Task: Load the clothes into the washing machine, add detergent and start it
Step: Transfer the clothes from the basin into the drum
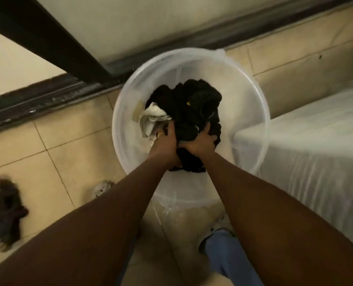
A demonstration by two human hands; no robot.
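Note:
A round white mesh laundry basket [122,124] stands on the tiled floor in the middle of the head view. Inside it lies a bundle of black clothes [196,104] with a white garment [152,118] at its left side. My left hand [168,141] and my right hand [202,142] are side by side over the basket, both closed on the near part of the black bundle. A yellow ring shows on my left hand. No washing machine or detergent is in view.
A bed with a white sheet [316,153] fills the right side and touches the basket. A dark sliding-door track [47,96] runs along the wall behind. A worn shoe [4,213] lies at the left. My blue trouser leg [227,259] is below.

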